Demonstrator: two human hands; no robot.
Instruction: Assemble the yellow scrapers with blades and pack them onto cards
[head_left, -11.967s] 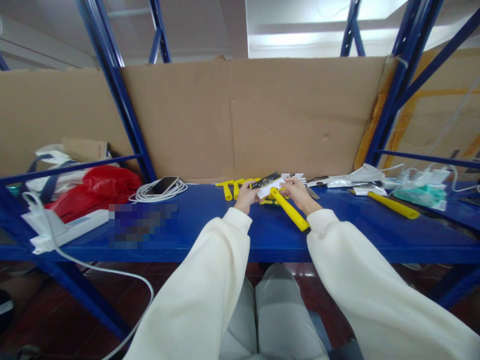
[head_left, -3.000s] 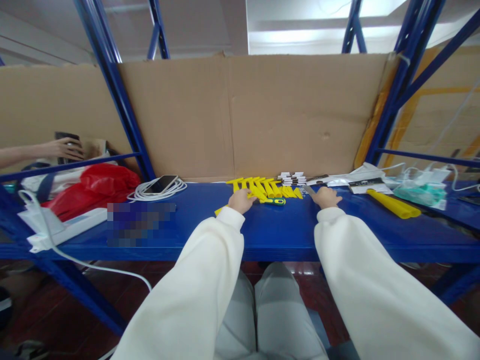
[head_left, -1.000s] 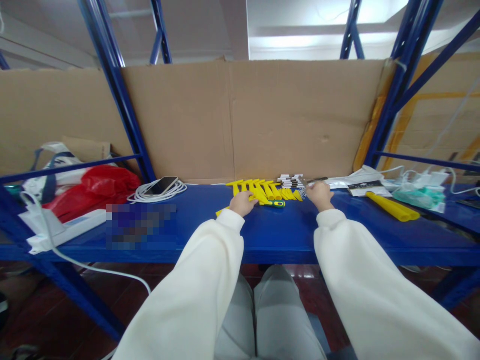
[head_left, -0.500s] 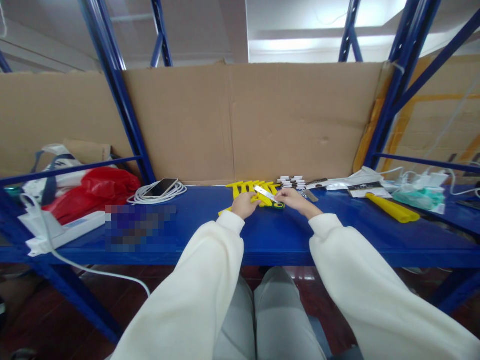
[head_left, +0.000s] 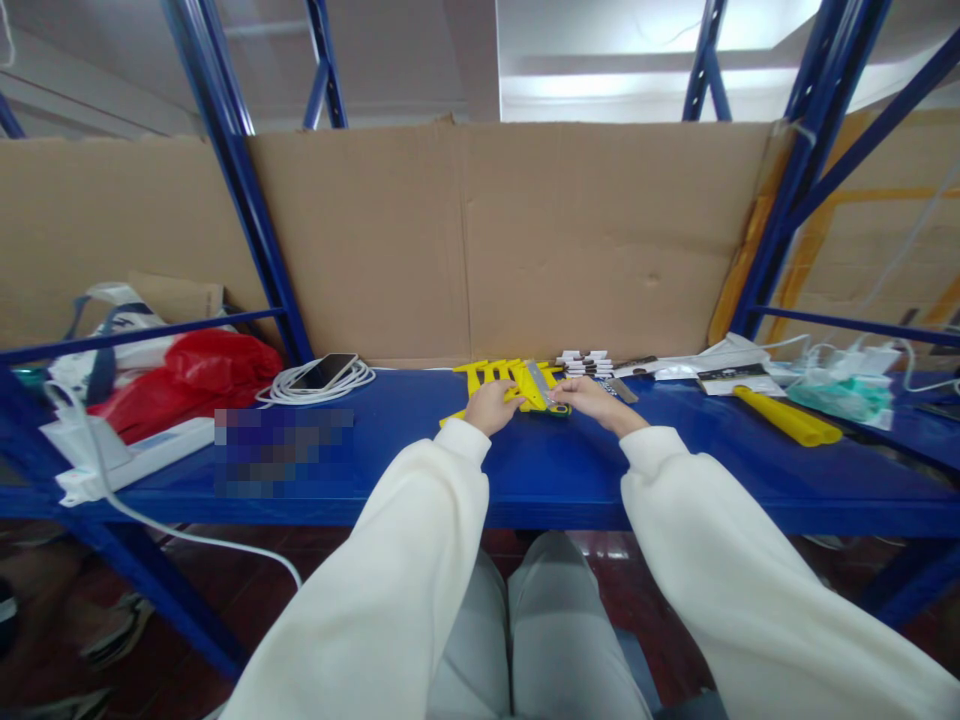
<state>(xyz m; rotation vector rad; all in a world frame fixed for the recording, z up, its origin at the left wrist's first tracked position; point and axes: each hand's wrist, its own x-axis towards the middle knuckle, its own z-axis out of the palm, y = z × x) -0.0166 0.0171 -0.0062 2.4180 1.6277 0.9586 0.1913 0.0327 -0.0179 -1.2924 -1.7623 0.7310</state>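
At a blue bench, a person's left hand grips a yellow handle while the right hand pinches a metal blade angled between the two hands, near more yellow handles. A red bag, contents hidden, slumps well to the left.

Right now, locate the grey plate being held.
The grey plate is just right of centre in the head view, in the right hand, near the yellow tool in the left hand.

no readable lettering, print on black-and-white packet too small, stacked packs blurred
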